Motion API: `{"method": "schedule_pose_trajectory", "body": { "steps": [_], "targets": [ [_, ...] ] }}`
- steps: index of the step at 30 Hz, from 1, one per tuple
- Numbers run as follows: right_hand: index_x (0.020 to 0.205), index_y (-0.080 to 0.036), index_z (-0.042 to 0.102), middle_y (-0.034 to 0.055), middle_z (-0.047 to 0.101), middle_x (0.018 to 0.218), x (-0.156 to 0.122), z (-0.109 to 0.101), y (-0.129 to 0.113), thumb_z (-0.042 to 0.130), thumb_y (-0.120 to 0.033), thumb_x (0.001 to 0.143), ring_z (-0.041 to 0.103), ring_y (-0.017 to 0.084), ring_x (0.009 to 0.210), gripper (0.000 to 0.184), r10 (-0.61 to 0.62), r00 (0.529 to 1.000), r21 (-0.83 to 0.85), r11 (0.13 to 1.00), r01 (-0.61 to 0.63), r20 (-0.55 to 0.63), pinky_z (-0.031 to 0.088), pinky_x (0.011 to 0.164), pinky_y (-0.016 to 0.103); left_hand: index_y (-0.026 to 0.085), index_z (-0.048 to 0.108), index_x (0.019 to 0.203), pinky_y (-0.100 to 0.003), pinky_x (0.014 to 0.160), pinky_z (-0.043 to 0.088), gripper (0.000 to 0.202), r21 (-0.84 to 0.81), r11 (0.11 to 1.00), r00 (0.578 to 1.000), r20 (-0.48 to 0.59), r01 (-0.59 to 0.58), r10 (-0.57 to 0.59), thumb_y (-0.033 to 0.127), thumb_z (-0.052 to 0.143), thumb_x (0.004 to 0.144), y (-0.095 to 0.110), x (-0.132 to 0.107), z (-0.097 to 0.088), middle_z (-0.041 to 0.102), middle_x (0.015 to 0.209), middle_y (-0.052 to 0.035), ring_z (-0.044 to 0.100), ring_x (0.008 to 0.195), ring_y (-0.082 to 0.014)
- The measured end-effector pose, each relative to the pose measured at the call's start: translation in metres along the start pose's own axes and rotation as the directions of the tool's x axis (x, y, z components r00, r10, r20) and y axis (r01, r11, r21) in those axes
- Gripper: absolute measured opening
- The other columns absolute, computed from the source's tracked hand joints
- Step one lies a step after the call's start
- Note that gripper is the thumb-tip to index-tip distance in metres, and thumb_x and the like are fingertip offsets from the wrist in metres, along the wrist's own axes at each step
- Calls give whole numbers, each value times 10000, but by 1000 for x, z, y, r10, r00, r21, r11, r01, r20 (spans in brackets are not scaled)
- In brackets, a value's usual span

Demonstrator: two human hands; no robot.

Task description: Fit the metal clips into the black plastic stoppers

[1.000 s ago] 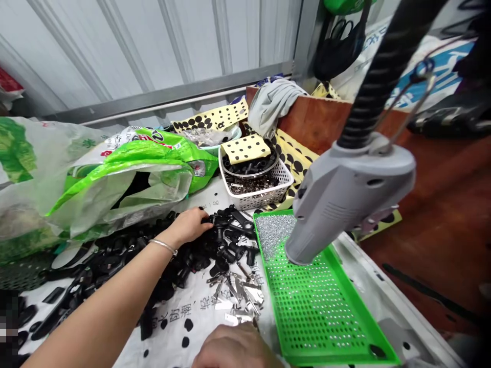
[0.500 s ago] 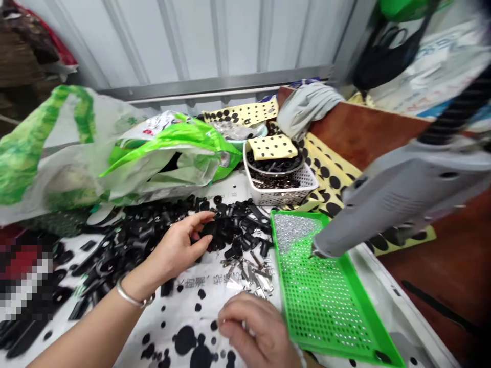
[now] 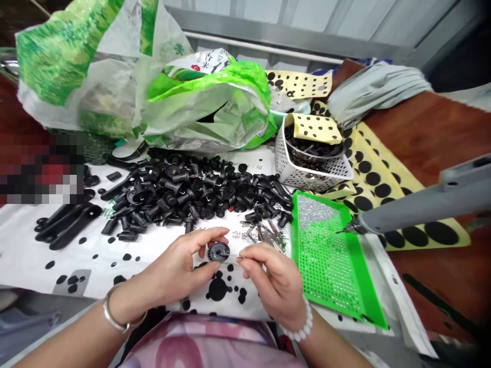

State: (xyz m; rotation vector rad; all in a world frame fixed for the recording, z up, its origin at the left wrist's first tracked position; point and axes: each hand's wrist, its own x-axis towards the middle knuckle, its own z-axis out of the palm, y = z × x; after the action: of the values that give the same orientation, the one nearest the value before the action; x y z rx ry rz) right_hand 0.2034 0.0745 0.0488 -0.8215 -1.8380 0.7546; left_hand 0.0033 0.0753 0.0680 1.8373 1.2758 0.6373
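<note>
My left hand [image 3: 180, 268] pinches a small round black plastic part [image 3: 218, 252] between thumb and fingers, just above the table's near edge. My right hand [image 3: 273, 280] pinches a thin silver metal piece [image 3: 233, 254] whose end meets the black part. A large heap of similar black plastic parts [image 3: 192, 191] lies beyond my hands on the white printed sheet [image 3: 34, 255]. Several loose metal pieces [image 3: 264, 232] lie between the heap and a green perforated tray [image 3: 330, 255].
A grey powered screwdriver [image 3: 422, 204] hangs over the tray from the right. A white basket [image 3: 307, 174] of parts stands behind the tray. Green plastic bags [image 3: 207, 102] fill the back left. Yellow sheets with black dots [image 3: 379, 184] lie on the brown table.
My left hand has taken a black part out of the heap and drawn it back toward me. My right hand has come up with a metal piece to meet it. The view tilted down.
</note>
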Motion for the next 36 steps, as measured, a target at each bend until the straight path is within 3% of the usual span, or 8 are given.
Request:
{"method": "schedule_pose_trajectory", "body": {
  "steps": [9,16,20,23,26,30,33,36],
  "targets": [
    [942,-149,585,50,661,792,14,-2,-5,525,-131,868,620,136,741,96,-191,962,-119,969,217,193,501,650,244,247,478,1283,-289,827,483,507,11,998,993,103,-55,54,207,556,783,-7,-9,-6,619,1160,-50,596,931,-186],
    [938,-134,583,61,651,763,16,0,-5,490,-160,897,614,136,718,105,-196,945,-129,963,236,260,494,622,247,278,495,1274,-260,784,487,525,-58,998,995,95,-26,31,207,599,764,-9,-11,-9,651,1069,-23,596,849,-162],
    [923,-149,571,50,644,753,17,-2,-7,463,-199,920,608,129,696,119,-194,935,-150,957,247,296,483,608,242,268,506,1261,-241,731,490,514,-199,980,979,196,-6,46,228,637,766,-5,-8,-17,671,1001,-21,594,797,-148],
    [924,-168,559,39,650,761,18,-3,-10,438,-239,937,617,124,701,142,-206,927,-146,954,261,315,486,607,238,245,534,1226,-257,735,497,497,-469,876,963,270,113,20,243,675,750,-6,-3,-19,671,999,-42,611,853,-170],
    [925,-171,556,43,660,769,19,-2,-10,433,-243,940,627,128,708,143,-221,939,-141,954,264,263,493,613,241,214,578,1147,-224,675,503,485,-741,625,958,285,243,-35,279,740,694,-11,3,-9,685,936,-44,637,787,-151],
    [922,-161,559,49,665,753,19,4,-6,439,-210,931,624,133,700,130,-238,955,-167,949,267,176,489,618,240,164,646,937,-198,596,516,382,-889,375,965,235,263,-119,369,775,642,-18,5,13,686,753,-13,639,623,-113],
    [884,-154,567,52,658,723,15,10,0,445,-186,918,612,141,669,131,-229,959,-208,943,262,170,475,610,251,163,650,904,-224,581,542,363,-896,330,951,244,297,-191,405,757,654,-21,3,24,680,716,-1,649,592,-123],
    [845,-151,575,52,642,691,11,16,6,449,-183,907,586,146,626,145,-186,965,-244,942,228,184,456,585,263,147,656,876,-237,564,545,330,-851,411,937,236,328,-258,437,689,721,-22,1,28,687,676,-16,649,569,-132]
  ]
}}
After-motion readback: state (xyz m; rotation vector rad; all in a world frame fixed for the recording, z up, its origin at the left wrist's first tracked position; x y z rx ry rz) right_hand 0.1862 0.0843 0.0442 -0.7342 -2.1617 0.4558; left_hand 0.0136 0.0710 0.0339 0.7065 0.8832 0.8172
